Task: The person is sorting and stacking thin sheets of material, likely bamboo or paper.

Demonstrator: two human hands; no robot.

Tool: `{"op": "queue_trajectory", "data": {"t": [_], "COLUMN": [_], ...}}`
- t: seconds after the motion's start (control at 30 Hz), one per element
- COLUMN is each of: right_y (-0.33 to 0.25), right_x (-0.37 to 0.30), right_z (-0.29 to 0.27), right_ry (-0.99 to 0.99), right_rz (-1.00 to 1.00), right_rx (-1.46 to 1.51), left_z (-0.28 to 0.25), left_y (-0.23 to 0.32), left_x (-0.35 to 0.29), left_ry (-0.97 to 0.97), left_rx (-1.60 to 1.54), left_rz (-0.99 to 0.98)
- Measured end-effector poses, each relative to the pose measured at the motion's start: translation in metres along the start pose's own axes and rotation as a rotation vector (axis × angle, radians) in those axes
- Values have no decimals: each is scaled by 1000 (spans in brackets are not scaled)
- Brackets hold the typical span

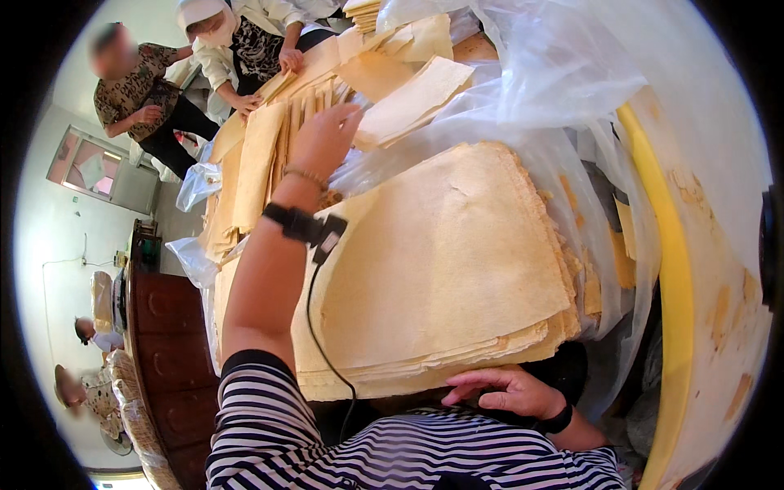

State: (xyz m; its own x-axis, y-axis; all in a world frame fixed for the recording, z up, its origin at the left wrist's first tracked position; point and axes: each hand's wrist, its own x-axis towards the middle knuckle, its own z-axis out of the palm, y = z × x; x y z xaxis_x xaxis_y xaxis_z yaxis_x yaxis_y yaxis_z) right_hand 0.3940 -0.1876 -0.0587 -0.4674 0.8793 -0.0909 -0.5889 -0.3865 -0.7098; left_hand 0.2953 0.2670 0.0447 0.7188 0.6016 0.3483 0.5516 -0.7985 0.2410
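A thick stack of large, thin, tan sheets (441, 245) with ragged edges lies before me; I cannot tell what they are made of. My left hand (325, 140) reaches across to its far left, over a row of folded tan sheets (260, 163). Its fingers stretch out loosely, with nothing visible in them. Beyond the fingertips rests a flat folded sheet (415, 102). At the near edge of the stack is my right hand (514, 390), fingers extended, holding nothing that I can see. Its fingertips are close beneath the sheets' edge; whether they touch is unclear.
Clear plastic sheeting (539, 73) covers the far right, beside a yellow edge (665, 286). Across the table, a person in white (237, 49) handles folded sheets; another person (151, 90) stands behind. A dark red wooden cabinet (171, 351) stands left. A cable (314, 327) trails from my left wrist.
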Motion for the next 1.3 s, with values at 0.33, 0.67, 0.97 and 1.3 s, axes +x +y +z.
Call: {"op": "queue_trajectory", "data": {"t": [0.33,0.67,0.97,1.3], "right_y": [3,3,-6,-51], "right_x": [-2,-4,-15,-26], "right_z": [-1,1,17,29], "right_ry": [46,8,230,1228], "right_rz": [-14,-6,-99,-410], "right_rx": [14,45,-7,-485], "left_z": [47,19,-129,-100], "left_y": [17,11,78,41], "left_x": [64,62,-97,-336], "left_ry": [-274,-55,427,59], "left_rx": [135,-246,401,432], "left_rz": [-251,-280,150,69]}}
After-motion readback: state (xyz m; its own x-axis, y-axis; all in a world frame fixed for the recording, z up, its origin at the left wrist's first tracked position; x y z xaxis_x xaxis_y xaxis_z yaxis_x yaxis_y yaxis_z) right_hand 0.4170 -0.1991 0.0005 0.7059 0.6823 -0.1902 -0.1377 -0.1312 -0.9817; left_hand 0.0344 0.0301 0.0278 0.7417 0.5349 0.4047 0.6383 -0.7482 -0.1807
